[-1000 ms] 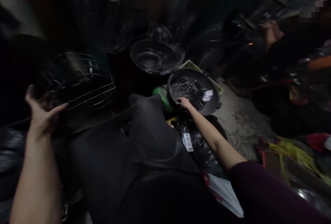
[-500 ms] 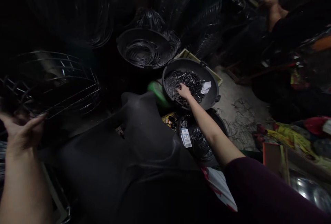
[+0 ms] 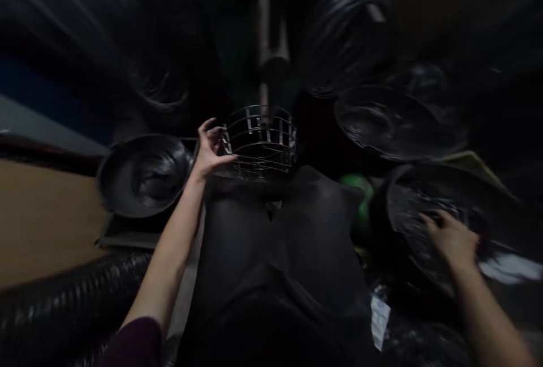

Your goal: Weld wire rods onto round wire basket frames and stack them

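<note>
The left hand (image 3: 210, 152) is at the left side of a round, open cage of thin silvery metal wire (image 3: 280, 137), which stands in the middle of the scene, just beyond the far edge of the dark grey, smooth cloth (image 3: 275, 259) covering the person's lap. Its thumb points right along the near side of the cage, apart from the bent fingers, which are at the cage's left edge; how firmly they touch the wire cannot be told. The right hand (image 3: 453, 240) reaches over a wide, round, dark grey pan (image 3: 382, 203) on the right, where thin dark metal pieces (image 3: 411, 225) lie heaped; its fingers bend down toward the heap, but blur hides whether they are together on a piece. A crumpled white scrap (image 3: 511, 268) lies to the right of this hand. Between the lap and the pan is a rounded bright green object (image 3: 358, 194), and on the near side is a white printed label (image 3: 379, 322). Farther off on the right, a second dark pan (image 3: 418, 129) holds coiled wire (image 3: 367, 121). A slim, pale upright post (image 3: 263, 27) comes down at the far side of the cage. On the left, beside the forearm, a round dark pan (image 3: 121, 180) holds a dark, shiny coil (image 3: 156, 175), near a flat tan panel (image 3: 46, 214); a black ribbed roll (image 3: 85, 293) lies nearer.
</note>
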